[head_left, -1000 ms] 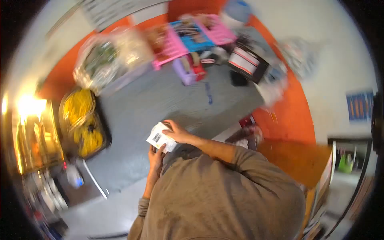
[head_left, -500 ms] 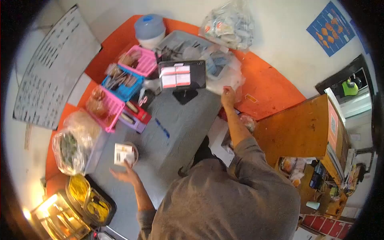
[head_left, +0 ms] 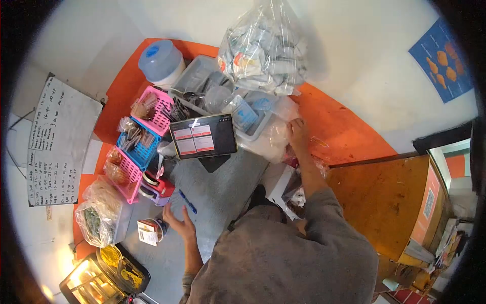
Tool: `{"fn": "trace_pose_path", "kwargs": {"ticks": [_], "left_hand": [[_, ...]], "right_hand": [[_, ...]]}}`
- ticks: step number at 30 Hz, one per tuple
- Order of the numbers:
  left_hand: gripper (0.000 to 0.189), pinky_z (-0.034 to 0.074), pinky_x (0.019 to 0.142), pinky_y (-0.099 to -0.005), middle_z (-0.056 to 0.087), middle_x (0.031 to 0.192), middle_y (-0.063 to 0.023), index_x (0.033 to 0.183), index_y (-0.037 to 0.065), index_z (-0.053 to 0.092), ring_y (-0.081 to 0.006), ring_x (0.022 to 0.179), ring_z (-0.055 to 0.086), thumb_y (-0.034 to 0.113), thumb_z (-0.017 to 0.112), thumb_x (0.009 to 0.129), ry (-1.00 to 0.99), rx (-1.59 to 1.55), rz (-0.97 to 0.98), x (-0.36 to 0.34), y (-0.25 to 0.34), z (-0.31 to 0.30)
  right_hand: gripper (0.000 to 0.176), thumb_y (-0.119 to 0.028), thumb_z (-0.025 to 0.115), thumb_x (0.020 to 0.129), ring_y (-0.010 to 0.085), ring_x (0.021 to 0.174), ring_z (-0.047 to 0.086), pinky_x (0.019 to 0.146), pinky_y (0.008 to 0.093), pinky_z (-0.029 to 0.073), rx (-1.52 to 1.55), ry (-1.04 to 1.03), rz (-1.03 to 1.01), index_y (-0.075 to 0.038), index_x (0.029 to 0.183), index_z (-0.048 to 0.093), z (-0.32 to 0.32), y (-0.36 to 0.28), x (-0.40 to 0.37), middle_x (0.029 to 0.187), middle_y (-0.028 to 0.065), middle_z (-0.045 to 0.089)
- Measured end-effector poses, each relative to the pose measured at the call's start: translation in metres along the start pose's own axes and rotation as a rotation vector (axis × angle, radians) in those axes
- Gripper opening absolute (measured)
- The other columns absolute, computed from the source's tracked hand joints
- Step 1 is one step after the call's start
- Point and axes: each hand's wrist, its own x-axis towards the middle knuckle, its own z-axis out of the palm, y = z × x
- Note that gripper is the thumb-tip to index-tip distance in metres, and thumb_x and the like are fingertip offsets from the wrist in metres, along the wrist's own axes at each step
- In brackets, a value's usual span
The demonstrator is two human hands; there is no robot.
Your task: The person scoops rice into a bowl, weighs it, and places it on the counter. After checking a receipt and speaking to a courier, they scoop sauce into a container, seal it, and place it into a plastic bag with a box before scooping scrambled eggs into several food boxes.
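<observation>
My left hand (head_left: 180, 222) is over the grey table (head_left: 215, 185), fingers spread and holding nothing, just right of a cup (head_left: 161, 229) with a white and red packet (head_left: 148, 232) at its top. A blue pen (head_left: 188, 201) lies just above that hand. My right hand (head_left: 297, 133) touches the clear plastic bag (head_left: 276, 131) beside the grey bin; its fingers are bent, and anything between them is too small to name. A tablet (head_left: 203, 137) with a lit screen stands between the two hands, toward the back.
Pink baskets (head_left: 161, 114) and a blue basket (head_left: 140, 152) stand along the left back. Behind the tablet are a grey bin (head_left: 202, 71) and a large bag of packets (head_left: 263, 50). A lit warmer (head_left: 93, 283) is at lower left, a wooden counter (head_left: 379, 202) at right.
The view has shifted, and the bag of packets looks nearer. My left hand has moved from below the cup to its right side, closer to the pen. My right hand stays by the plastic bag.
</observation>
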Motion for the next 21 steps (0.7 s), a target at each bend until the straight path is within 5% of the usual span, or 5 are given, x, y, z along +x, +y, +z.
{"fn": "trace_pose_path", "kwargs": {"ticks": [11, 14, 17, 19, 21], "left_hand": [[0.085, 0.038, 0.099, -0.0442, 0.048, 0.128, -0.0205, 0.128, 0.001, 0.045, -0.0395, 0.116, 0.047, 0.018, 0.084, 0.055, -0.761, -0.463, 0.768, 0.052, 0.212, 0.131], [0.068, 0.045, 0.092, -0.0408, 0.059, 0.111, -0.0221, 0.121, -0.001, 0.05, -0.0345, 0.103, 0.058, 0.012, 0.079, 0.06, -1.223, -0.545, 0.696, 0.038, 0.17, 0.145], [0.032, 0.051, 0.073, -0.038, 0.065, 0.086, -0.0138, 0.106, -0.001, 0.055, -0.0248, 0.081, 0.064, 0.014, 0.066, 0.08, -0.964, -0.764, 0.352, 0.04, 0.097, 0.097], [0.023, 0.052, 0.066, -0.0371, 0.065, 0.081, -0.0107, 0.1, 0.0, 0.056, -0.0216, 0.076, 0.064, 0.019, 0.06, 0.088, -0.814, -0.707, 0.317, 0.039, 0.073, 0.063], [0.027, 0.05, 0.057, -0.0346, 0.063, 0.078, -0.0074, 0.094, 0.002, 0.056, -0.0184, 0.068, 0.062, 0.029, 0.052, 0.095, -0.735, -1.092, -0.478, 0.042, 0.087, 0.001]], "right_hand": [[0.019, -0.018, 0.062, 0.087, 0.0161, 0.076, 0.057, 0.061, 0.0315, 0.042, 1.186, -0.387, 0.436, -0.007, 0.074, 0.055, -0.15, -0.178, 0.035, 0.076, 0.0042, 0.057], [0.021, -0.022, 0.064, 0.087, 0.0086, 0.073, 0.051, 0.06, 0.0295, 0.043, 0.649, -0.685, -0.037, -0.008, 0.074, 0.056, -0.151, -0.143, 0.043, 0.073, -0.0041, 0.051], [0.022, -0.025, 0.065, 0.086, 0.0084, 0.069, 0.047, 0.062, 0.0255, 0.044, 2.119, -0.79, 0.116, -0.007, 0.078, 0.058, -0.158, -0.12, 0.045, 0.072, -0.0049, 0.046], [0.025, -0.032, 0.066, 0.085, 0.0119, 0.068, 0.053, 0.065, 0.0262, 0.046, 1.266, -0.705, 0.174, -0.008, 0.084, 0.059, -0.162, -0.126, 0.045, 0.074, -0.0011, 0.053], [0.026, -0.033, 0.065, 0.085, 0.0132, 0.069, 0.056, 0.065, 0.028, 0.046, 1.27, -0.667, 0.6, -0.008, 0.086, 0.059, -0.162, -0.171, 0.043, 0.077, 0.0008, 0.056]]}}
